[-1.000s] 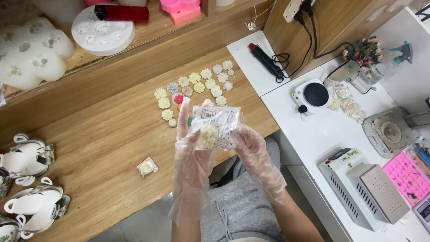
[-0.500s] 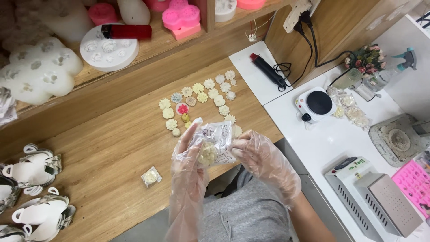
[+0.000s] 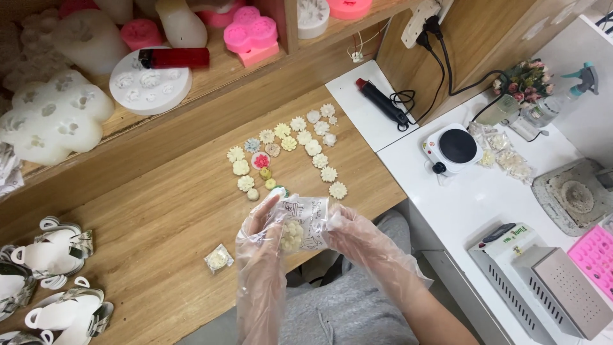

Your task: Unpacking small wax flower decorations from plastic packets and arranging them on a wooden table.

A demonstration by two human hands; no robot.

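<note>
Both my hands wear loose clear plastic gloves and hold one small clear printed bag [image 3: 305, 219] above the wooden table's front edge. My left hand [image 3: 260, 237] grips its left side with fingers inside or behind it. My right hand [image 3: 350, 231] pinches its right edge. A cream flower-shaped piece [image 3: 292, 235] sits inside the bag. Just beyond lie several small flower-shaped pieces [image 3: 288, 148] in cream, yellow, pink and blue, spread on the table. A single bagged piece [image 3: 218, 259] lies to the left of my left hand.
White moulds bound with bands [image 3: 52, 252] sit at the left edge. A shelf holds white and pink silicone moulds [image 3: 148, 82] and a red lighter. To the right, a white counter carries a small hotplate [image 3: 456, 147], a black tool, a metal machine [image 3: 543, 278] and a pink tray.
The view has shifted, so the hands sit lower in the frame. The left hand's fingers, raised straight a second ago, have curled down onto the bag, and both hands now hold it lower.
</note>
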